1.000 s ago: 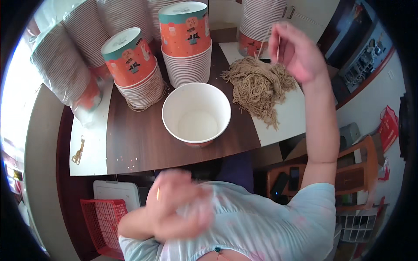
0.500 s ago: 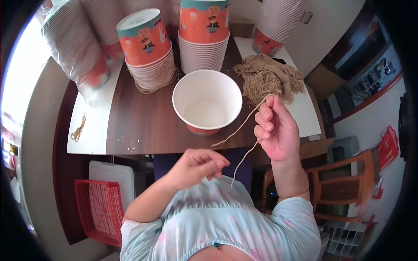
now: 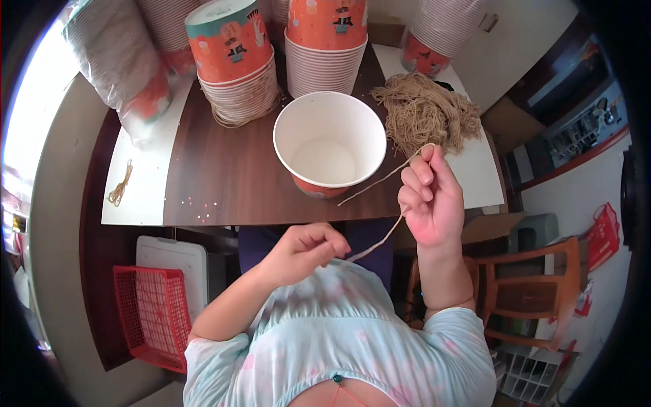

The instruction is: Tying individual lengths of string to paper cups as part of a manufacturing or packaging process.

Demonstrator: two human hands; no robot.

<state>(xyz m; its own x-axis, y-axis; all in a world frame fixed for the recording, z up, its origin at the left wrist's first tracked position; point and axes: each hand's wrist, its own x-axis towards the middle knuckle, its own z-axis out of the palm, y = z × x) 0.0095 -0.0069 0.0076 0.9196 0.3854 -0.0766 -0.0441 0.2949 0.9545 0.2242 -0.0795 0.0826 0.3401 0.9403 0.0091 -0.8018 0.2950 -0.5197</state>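
Note:
In the raised right hand [image 3: 434, 197] a thin tan string [image 3: 385, 239] is pinched between thumb and forefinger. One length of it slopes down from those fingertips and ends loose beside the paper bucket. The other length leaves the palm and runs to my left hand [image 3: 305, 252], whose curled fingers close at its tip in front of my chest. A single white-lined paper bucket [image 3: 329, 139] stands upright, mouth up, near the table's front edge. Just beyond my right hand lies a heap of tan strings [image 3: 427, 112].
Upside-down stacks of orange printed buckets [image 3: 325, 71] stand at the back; one stack [image 3: 241, 102] has strings looped round it. Wrapped stacks [image 3: 112, 61] rise at the left. A small string bundle [image 3: 120, 184] rests on the table [image 3: 224, 169]. Below are a red basket [image 3: 152, 315] and a wooden chair [image 3: 529, 292].
My left hand has risen slightly, and the string's lower end, which hung free before, now meets its fingertips. My right hand stays nearly in place. The view has shifted slightly.

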